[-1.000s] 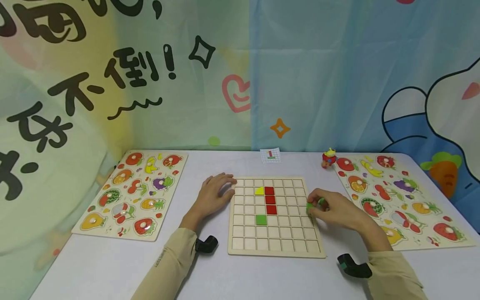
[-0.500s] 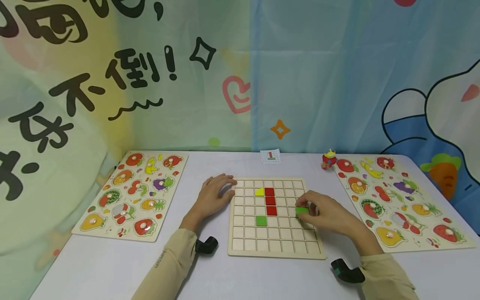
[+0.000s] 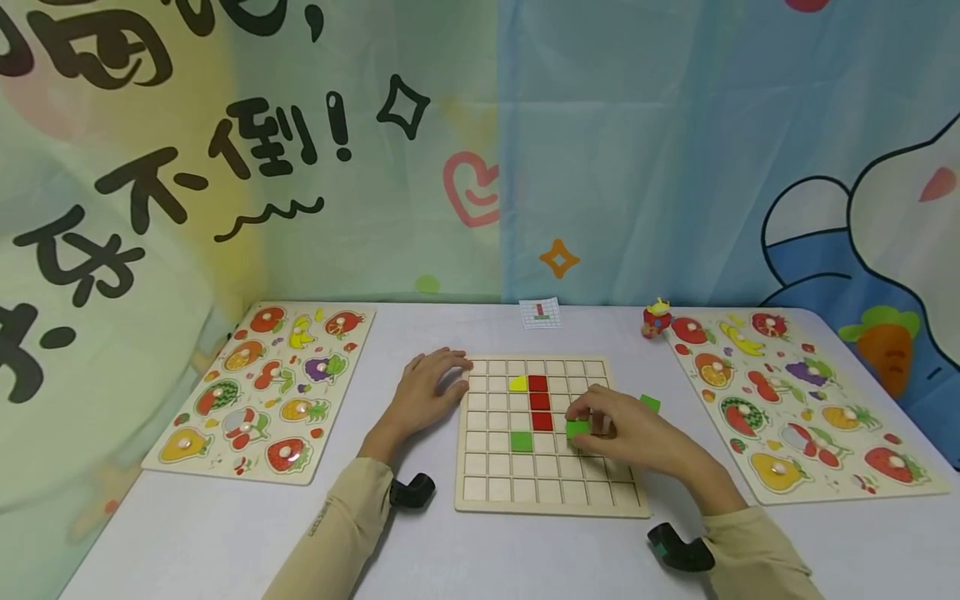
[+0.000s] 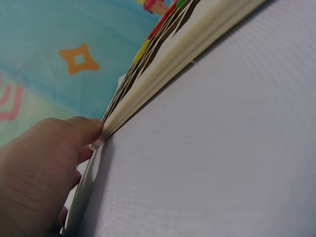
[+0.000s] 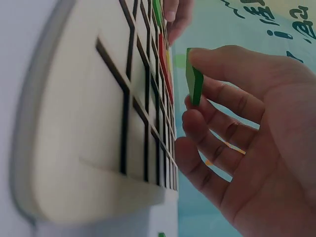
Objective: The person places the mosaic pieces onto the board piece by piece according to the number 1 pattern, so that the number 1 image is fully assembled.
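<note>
A wooden grid board [image 3: 551, 505] lies flat on the table. My left hand [image 3: 429, 396] rests at its far left corner, fingers relaxed; the left wrist view shows the thumb [image 4: 84, 129] against the board's edge. Between thumb and fingers, my right hand [image 3: 637, 425] pinches a green square tile [image 5: 193, 76] over the right half of the grid. Set in the cells are a column of red tiles [image 3: 539, 402], a yellow tile [image 3: 518, 383] with a slanted side, and a green tile [image 3: 522, 442]. Another green tile [image 3: 650, 404] lies on the table just right of the board.
Fruit puzzle boards lie at the left [image 3: 262, 392] and right [image 3: 802, 408]. Behind the grid board is a small pattern card [image 3: 540, 313] with red and green marks. A toy figure [image 3: 657, 318] stands at the back right. A printed curtain [image 3: 645, 167] hangs behind the table.
My right hand has carried the green tile leftward from the board's right edge over the grid, uncovering the green tile on the table. The left hand has stayed in place.
</note>
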A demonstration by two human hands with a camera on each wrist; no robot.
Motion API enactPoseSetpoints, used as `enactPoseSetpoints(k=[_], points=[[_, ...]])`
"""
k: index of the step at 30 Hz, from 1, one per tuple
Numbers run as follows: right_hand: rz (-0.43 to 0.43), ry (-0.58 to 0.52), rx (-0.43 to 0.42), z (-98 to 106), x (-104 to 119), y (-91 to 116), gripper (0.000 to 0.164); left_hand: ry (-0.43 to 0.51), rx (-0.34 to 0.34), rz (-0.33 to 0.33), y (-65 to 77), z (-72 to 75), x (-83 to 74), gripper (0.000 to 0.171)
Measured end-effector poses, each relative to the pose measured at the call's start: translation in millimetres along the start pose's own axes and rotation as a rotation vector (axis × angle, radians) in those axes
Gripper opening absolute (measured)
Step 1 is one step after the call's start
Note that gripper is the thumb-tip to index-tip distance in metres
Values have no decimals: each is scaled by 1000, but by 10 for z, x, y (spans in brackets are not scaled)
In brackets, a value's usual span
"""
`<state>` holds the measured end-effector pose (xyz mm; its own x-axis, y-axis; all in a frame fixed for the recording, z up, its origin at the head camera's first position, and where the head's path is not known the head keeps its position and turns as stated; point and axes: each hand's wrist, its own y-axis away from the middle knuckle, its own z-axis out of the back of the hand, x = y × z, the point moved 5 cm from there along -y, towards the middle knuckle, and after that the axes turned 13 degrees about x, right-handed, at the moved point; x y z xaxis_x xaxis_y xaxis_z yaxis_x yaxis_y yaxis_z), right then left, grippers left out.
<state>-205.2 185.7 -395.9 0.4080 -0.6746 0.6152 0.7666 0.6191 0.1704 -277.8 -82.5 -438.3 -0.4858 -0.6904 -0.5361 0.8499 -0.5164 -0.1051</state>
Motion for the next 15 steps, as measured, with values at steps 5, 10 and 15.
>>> enactPoseSetpoints(k=[5, 10, 15], points=[[26, -62, 14, -64, 28, -56, 29, 0, 5, 6, 5, -10, 18, 28], [12, -54, -7, -104, 58, -85, 29, 4, 2, 4, -2, -14, 23, 28], [12, -27, -15, -140, 109, -111, 27, -1, 4, 6, -6, -12, 22, 29]])
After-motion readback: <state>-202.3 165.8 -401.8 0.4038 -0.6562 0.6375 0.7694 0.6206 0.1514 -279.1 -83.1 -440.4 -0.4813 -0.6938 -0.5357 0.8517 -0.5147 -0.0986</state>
